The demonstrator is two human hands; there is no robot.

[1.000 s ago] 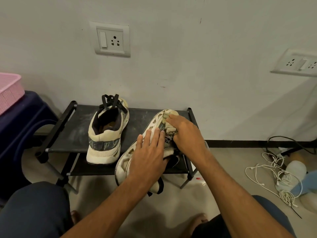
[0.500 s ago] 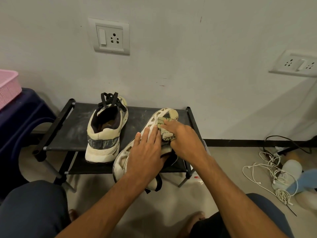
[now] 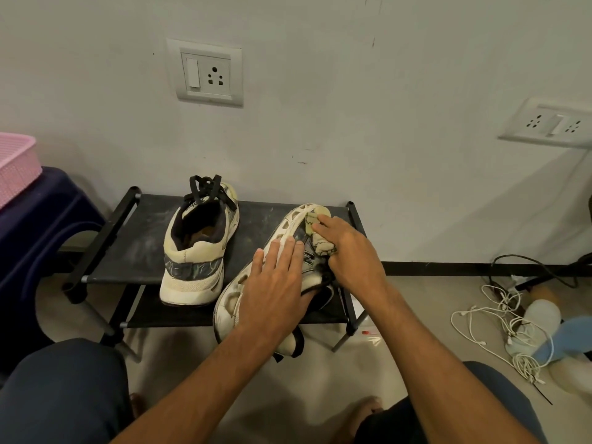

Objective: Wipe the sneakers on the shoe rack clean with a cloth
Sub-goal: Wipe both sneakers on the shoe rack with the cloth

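Two dirty cream sneakers are on the black shoe rack (image 3: 134, 251). The left sneaker (image 3: 198, 245) stands upright with its heel toward me and black laces at the far end. The right sneaker (image 3: 256, 283) lies tipped on its side, sole facing left, its heel hanging over the rack's front edge. My left hand (image 3: 275, 290) rests flat on it with straight fingers, steadying it. My right hand (image 3: 349, 251) holds a bunched yellowish cloth (image 3: 317, 232) and presses it against the shoe's upper near the toe.
A white wall with two socket plates (image 3: 205, 75) stands right behind the rack. A dark blue stool (image 3: 41, 225) with a pink basket (image 3: 12, 168) sits to the left. Tangled white cables (image 3: 499, 325) and soft items lie on the floor at right. My knees frame the bottom.
My right hand has slid the cloth back up along the tipped sneaker toward the toe after a dip toward the middle. My left hand stays flat on the shoe.
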